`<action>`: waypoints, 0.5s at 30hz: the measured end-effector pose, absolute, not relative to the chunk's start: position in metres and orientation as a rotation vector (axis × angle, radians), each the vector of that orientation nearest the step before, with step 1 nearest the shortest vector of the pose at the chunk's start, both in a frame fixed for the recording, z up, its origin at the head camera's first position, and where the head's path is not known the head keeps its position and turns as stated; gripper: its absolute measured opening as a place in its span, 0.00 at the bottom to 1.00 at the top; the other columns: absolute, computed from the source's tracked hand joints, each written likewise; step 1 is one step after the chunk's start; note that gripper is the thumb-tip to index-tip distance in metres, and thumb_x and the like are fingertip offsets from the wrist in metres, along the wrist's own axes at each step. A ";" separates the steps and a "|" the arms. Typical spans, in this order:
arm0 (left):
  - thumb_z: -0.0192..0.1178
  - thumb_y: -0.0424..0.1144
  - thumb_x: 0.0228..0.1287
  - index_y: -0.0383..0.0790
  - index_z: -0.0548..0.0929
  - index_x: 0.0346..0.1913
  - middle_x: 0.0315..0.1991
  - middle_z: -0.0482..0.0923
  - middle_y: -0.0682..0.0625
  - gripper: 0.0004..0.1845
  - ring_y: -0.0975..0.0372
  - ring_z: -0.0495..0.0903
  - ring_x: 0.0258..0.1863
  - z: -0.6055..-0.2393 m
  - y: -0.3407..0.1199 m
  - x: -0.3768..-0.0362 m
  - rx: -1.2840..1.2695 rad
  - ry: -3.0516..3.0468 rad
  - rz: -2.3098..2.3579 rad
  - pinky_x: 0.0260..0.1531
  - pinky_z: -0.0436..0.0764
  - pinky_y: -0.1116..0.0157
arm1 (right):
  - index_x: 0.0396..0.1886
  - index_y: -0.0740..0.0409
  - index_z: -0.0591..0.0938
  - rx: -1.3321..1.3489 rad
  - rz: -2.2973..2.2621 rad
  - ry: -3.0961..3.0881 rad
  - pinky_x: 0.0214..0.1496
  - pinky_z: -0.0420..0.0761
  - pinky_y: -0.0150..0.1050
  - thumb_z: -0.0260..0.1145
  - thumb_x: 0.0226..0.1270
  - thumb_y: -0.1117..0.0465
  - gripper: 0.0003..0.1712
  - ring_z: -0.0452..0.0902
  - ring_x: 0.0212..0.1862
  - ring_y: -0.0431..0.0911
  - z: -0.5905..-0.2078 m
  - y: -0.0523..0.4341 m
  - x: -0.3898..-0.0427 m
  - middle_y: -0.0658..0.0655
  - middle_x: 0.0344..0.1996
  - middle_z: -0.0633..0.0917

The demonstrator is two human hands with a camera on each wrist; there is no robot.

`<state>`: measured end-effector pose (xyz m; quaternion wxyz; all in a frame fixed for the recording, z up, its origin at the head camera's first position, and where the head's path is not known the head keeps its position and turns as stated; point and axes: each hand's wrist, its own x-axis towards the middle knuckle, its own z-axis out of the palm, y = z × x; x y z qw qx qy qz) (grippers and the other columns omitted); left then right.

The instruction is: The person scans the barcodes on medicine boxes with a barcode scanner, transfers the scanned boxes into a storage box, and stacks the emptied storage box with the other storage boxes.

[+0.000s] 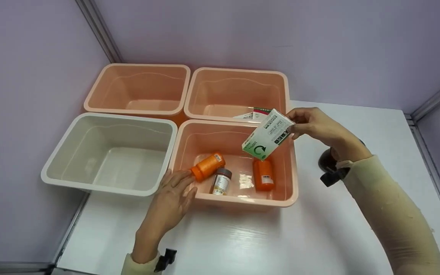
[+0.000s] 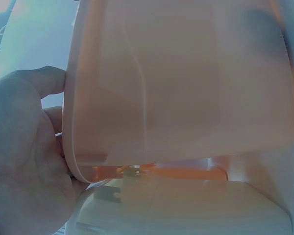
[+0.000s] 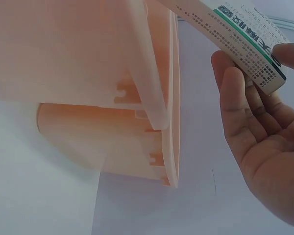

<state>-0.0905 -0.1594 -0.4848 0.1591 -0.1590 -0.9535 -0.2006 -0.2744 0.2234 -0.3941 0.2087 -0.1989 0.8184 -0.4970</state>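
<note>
My right hand [image 1: 315, 124] pinches one end of a white medicine box [image 1: 269, 134] with green print, between thumb and fingers. The box hangs tilted over the right side of the near pink bin [image 1: 239, 200]. In the right wrist view, the box [image 3: 245, 44] shows dark lettering and a green stripe. My left hand [image 1: 170, 200] rests on that bin's front left corner, fingers extended over the rim. Inside the bin lie two orange bottles, one on the left [image 1: 207, 166] and one on the right [image 1: 263, 175], with a dark-capped labelled bottle [image 1: 220, 182] between them.
A grey bin [image 1: 101, 185] stands left of the near pink bin. Behind them are two more pink bins, one at left [image 1: 143, 68] and one at right [image 1: 239, 72]. The right one holds a red and white box [image 1: 261, 113]. Pale walls [image 1: 243, 34] enclose the white table [image 1: 357, 210].
</note>
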 end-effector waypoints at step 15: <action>0.52 0.49 0.68 0.44 0.81 0.52 0.58 0.76 0.51 0.17 0.59 0.72 0.63 -0.484 -0.158 -0.090 -0.438 -2.749 -0.584 0.74 0.54 0.56 | 0.47 0.65 0.78 -0.579 -1.457 2.312 0.39 0.86 0.38 0.57 0.62 0.68 0.14 0.83 0.39 0.48 -0.389 0.251 -0.264 0.54 0.40 0.86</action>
